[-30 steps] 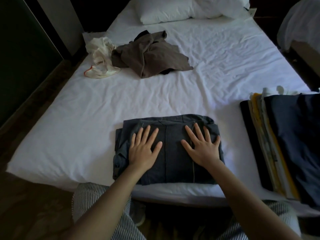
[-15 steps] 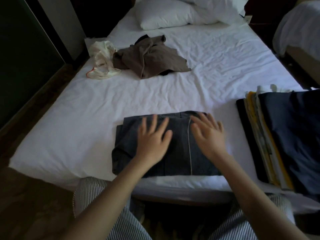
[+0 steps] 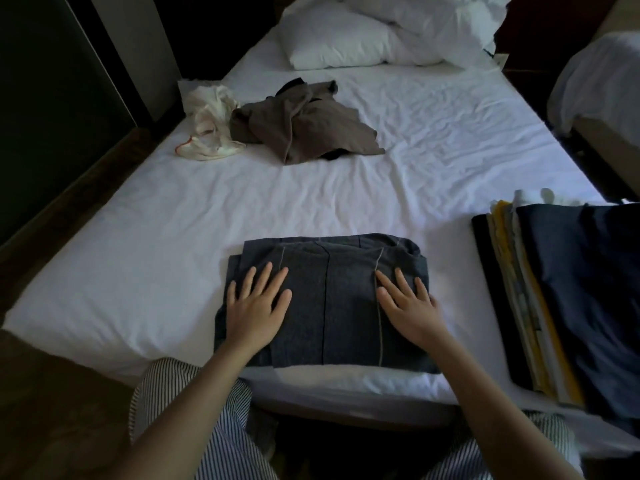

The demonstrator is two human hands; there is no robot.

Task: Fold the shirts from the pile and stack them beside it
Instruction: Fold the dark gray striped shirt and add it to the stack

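- Covering the bed (image 3: 450, 150) is a wrinkled white sheet, which fills most of the dim room in view.
- A folded dark grey shirt (image 3: 332, 306) lies at the middle of the bed's near edge.
- The left hand (image 3: 258, 306) and the right hand (image 3: 412, 308) both rest flat on it, one on each half, with fingers (image 3: 263, 277) straight and spread and nothing gripped.
- A stack of folded shirts (image 3: 571, 292), dark blue on top with yellow and pale layers showing at its side, sits at the near right corner.
- A crumpled brown shirt (image 3: 304, 126) lies toward the far left, touching a cream garment (image 3: 207, 119) by the left edge.
- White pillows (image 3: 339, 43) are heaped at the far end.
- Dark floor (image 3: 52, 393) runs along the left side, and a second bed (image 3: 595, 88) stands off to the right.
- Striped trousers (image 3: 214, 445) show below the near edge.
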